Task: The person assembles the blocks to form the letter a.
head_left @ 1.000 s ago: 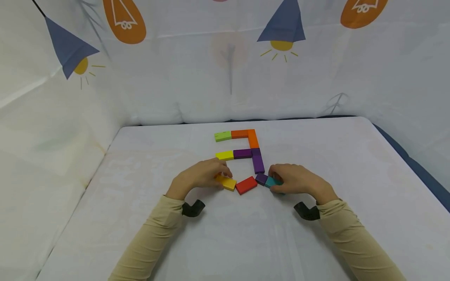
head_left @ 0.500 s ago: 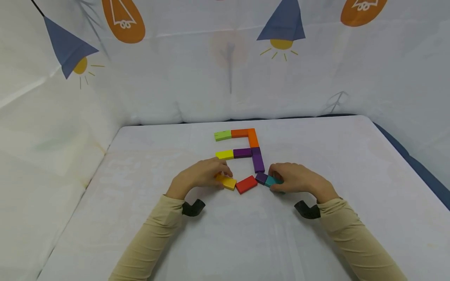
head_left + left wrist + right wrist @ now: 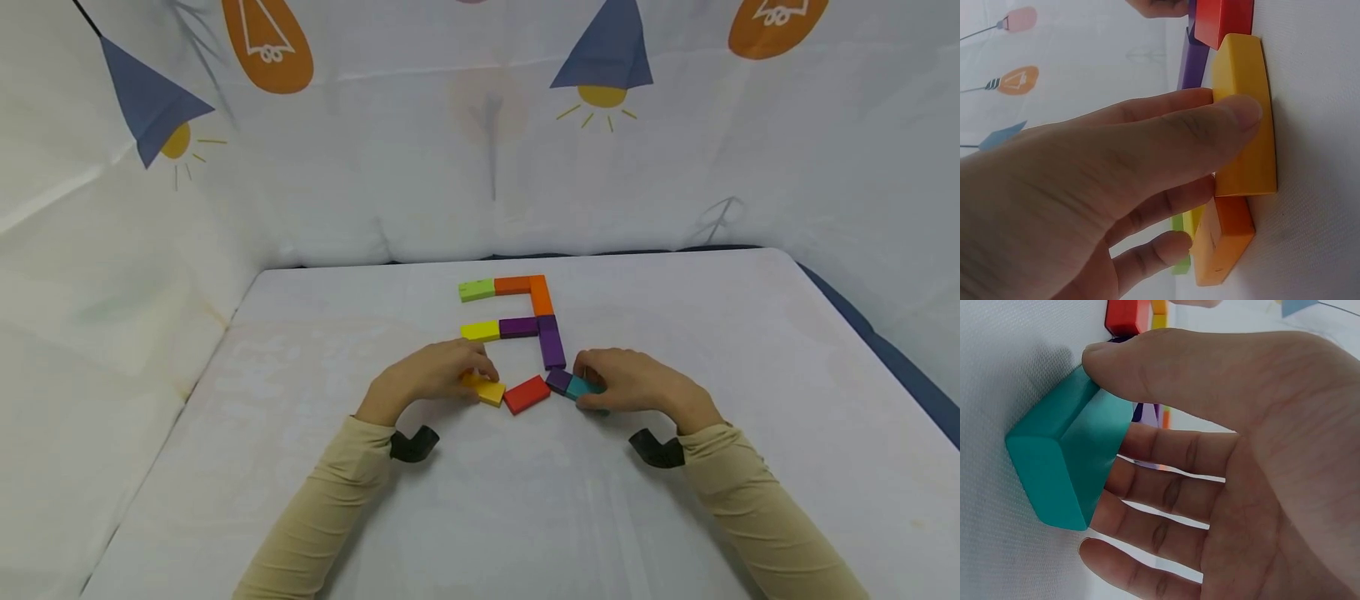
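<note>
My left hand (image 3: pixel 431 375) pinches a golden-yellow block (image 3: pixel 1247 165) lying on the white tabletop, thumb on its near side and fingers behind. An orange block (image 3: pixel 1233 231) touches that block's end in the left wrist view; my hand hides it from the head view. With thumb and fingertips my right hand (image 3: pixel 637 379) grips a teal block (image 3: pixel 1094 456) that rests on the table. A small dark purple block (image 3: pixel 558 382) adjoins the teal one. Between the two hands lies a tilted red block (image 3: pixel 527 395), its corners close to the yellow and purple blocks.
Farther back, a lime block (image 3: pixel 477 290), two orange blocks (image 3: pixel 541 296), a bright yellow block (image 3: pixel 481 331) and two purple blocks (image 3: pixel 551 343) form a bent row with a side branch. A printed white curtain (image 3: pixel 405 167) hangs behind the white table (image 3: pixel 495 517).
</note>
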Action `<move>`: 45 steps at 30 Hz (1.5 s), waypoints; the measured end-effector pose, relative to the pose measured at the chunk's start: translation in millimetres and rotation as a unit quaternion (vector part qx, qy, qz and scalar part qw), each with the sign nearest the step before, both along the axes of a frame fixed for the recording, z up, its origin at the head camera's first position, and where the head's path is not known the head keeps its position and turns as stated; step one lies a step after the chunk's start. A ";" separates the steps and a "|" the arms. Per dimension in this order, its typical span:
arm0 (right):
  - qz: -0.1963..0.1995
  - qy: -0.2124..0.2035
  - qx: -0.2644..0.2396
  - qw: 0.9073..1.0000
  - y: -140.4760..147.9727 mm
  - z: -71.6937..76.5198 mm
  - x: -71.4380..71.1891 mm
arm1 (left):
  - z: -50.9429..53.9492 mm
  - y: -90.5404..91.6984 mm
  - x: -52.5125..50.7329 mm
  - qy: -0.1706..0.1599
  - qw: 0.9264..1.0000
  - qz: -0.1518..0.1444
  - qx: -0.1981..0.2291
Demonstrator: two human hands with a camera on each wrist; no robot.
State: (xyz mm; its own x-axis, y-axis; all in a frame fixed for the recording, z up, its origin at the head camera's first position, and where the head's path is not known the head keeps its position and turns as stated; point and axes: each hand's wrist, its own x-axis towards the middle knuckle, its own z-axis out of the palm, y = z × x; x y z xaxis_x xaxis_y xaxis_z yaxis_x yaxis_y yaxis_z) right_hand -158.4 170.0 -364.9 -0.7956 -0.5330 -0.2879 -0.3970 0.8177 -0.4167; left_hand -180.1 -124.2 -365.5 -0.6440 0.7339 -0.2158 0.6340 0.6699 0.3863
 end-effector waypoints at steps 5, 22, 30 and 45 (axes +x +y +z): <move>-0.004 0.000 0.003 1.000 0.6 -0.9 0.8 | -1.8 1.0 -0.8 0.004 1.000 -0.002 -0.003; -0.001 0.006 0.004 1.000 1.6 -2.2 1.1 | -2.6 1.7 0.4 0.014 1.000 -0.005 -0.002; 0.004 0.009 0.000 1.000 1.0 -2.3 1.5 | -3.1 1.5 -0.3 0.020 1.000 -0.009 -0.002; -0.006 -0.006 -0.006 1.000 1.5 -2.6 1.3 | -1.2 1.9 1.1 0.007 1.000 -0.005 0.017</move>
State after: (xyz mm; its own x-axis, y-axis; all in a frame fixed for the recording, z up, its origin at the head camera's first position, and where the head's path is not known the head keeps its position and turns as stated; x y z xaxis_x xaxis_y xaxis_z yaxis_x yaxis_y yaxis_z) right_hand -157.1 171.5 -367.5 -0.7982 -0.5270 -0.2919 -0.3820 0.8174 -0.4311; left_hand -179.1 -122.3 -366.7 -0.6390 0.7475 -0.1813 0.6465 0.6496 0.4001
